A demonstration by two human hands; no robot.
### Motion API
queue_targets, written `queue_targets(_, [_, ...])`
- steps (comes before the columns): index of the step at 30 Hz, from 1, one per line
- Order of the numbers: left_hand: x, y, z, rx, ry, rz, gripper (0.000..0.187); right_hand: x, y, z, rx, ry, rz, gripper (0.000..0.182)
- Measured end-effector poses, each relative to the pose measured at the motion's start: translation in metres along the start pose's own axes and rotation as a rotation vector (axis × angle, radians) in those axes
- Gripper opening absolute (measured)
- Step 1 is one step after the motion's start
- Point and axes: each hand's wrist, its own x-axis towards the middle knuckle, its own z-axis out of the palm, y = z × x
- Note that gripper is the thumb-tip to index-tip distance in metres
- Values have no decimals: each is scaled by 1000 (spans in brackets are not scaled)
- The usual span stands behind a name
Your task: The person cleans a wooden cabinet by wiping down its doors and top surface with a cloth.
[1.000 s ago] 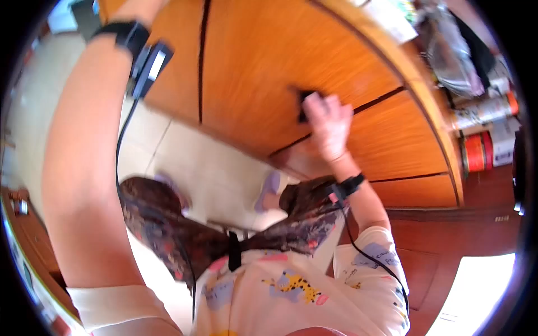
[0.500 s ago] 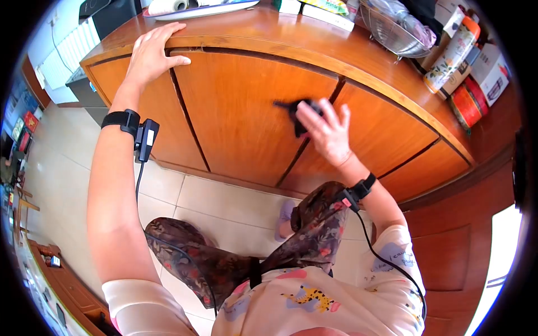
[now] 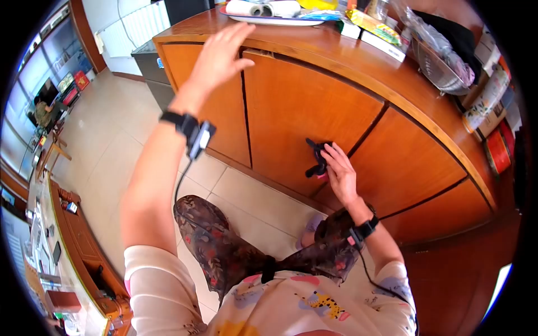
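Note:
I crouch in front of a curved wooden cabinet (image 3: pixel 302 106). My right hand (image 3: pixel 338 173) grips a small black object (image 3: pixel 317 158) pressed against the lower part of the middle cabinet door, close to the seam with the neighbouring door. My left hand (image 3: pixel 219 53) is raised with fingers spread, just off the cabinet's top edge and holding nothing. Black straps with small devices and cables sit on both wrists.
The cabinet top carries a tray with rolled cloths (image 3: pixel 269 10), flat boxes (image 3: pixel 376 28), a metal wire basket (image 3: pixel 443 64) and tins (image 3: pixel 493 112). Pale floor tiles (image 3: pixel 112 151) stretch left toward a room with furniture. A low wooden unit (image 3: pixel 78 246) runs along the lower left.
My left hand has lifted off the cabinet's top edge and opened. My right hand with the black object has slid down the door. The view has tilted and pulled back.

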Motion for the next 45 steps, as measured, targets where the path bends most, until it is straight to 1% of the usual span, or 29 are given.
queue_targets(1, [-21, 29, -3, -102, -22, -52, 56, -2, -9, 2, 274, 6, 176, 31])
queue_targets(2, [-44, 60, 0, -303, -79, -128, 40, -5, -8, 7, 281, 6, 174, 31])
queue_targets(3, [-61, 98, -6, -514, -215, -225, 29, -7, -4, 13, 618, -18, 351, 33])
queue_targets(4, [-80, 129, -2, -686, -253, -129, 23, -8, -3, 19, 956, -43, 526, 35])
queue_targets(6, [-94, 199, -15, -1077, -258, 41, 21, -17, 2, 35, 1328, -98, 668, 34])
queue_targets(7, [-101, 231, -17, -1168, -179, 149, 21, -21, 13, 45, 1494, -122, 728, 32])
queue_targets(9, [-93, 287, -40, -1441, -158, 277, 21, -16, 0, 50, 1301, -166, 826, 34])
queue_targets(12, [-87, 360, -52, -1782, -193, 380, 15, -8, 4, 53, 1465, -291, 875, 38])
queue_targets(14, [-81, 382, -55, -1854, -205, 422, 14, 19, -47, 27, 1240, -283, 545, 44])
queue_targets(16, [-74, 393, -59, -1935, -361, 294, 13, 41, -76, -4, 1074, -145, 352, 50])
queue_targets(17, [-71, 399, -51, -1966, -442, 365, 15, 49, -84, -23, 1031, -66, 293, 52])
queue_targets(20, [-58, 402, -47, -1953, -613, 395, 15, 74, -95, -91, 831, 238, 42, 48])
queue_targets(21, [-52, 402, -47, -1972, -631, 411, 13, 82, -90, -118, 689, 377, 66, 46])
queue_targets(23, [-46, 404, -48, -2019, -593, 450, 11, 102, -85, -168, 483, 698, -75, 40])
queue_targets(25, [-39, 408, -46, -1997, -587, 495, 10, 116, -74, -209, -16, 966, -208, 36])
queue_targets(26, [-36, 410, -45, -1972, -576, 538, 9, 121, -56, -233, -384, 999, -313, 39])
queue_targets(27, [-32, 413, -43, -1975, -582, 548, 9, 123, -36, -254, -392, 1006, -312, 39])
queue_targets(29, [-26, 418, -39, -2102, -604, 635, 9, 129, 2, -280, -833, 679, 31, 41])
queue_targets(31, [-17, 410, -47, -2113, -689, 679, 12, 131, 26, -275, -1025, 484, 100, 44])
queue_targets(33, [-12, 400, -55, -2045, -647, 746, 13, 133, -19, -247, -883, 438, 260, 43])
queue_targets(34, [-11, 399, -59, -2066, -703, 752, 14, 137, -55, -235, -821, 236, 281, 40])
queue_targets(35, [-13, 407, -57, -2073, -578, 776, 12, 138, -49, -220, -922, 243, 131, 35])
queue_targets(36, [-13, 411, -63, -2074, -561, 791, 11, 139, -43, -211, -979, 237, -140, 32])
queue_targets(37, [-9, 414, -70, -2073, -536, 804, 11, 142, -41, -198, -883, 296, -112, 29])
queue_targets(38, [-3, 418, -72, -2019, -505, 832, 10, 141, -53, -194, -779, 232, -92, 29])
queue_targets(41, [4, 437, -79, -1935, -442, 891, 10, 134, -38, -196, -694, 334, -161, 52])
queue_targets(42, [5, 447, -77, -1835, -370, 852, 10, 126, -36, -210, -707, 347, -140, 52])
queue_targets(44, [7, 472, -73, -1676, -253, 763, 10, 116, -36, -236, -540, 385, 125, 66])
queue_targets(45, [5, 481, -67, -1561, -220, 806, 9, 107, -23, -245, -589, 427, 167, 71])
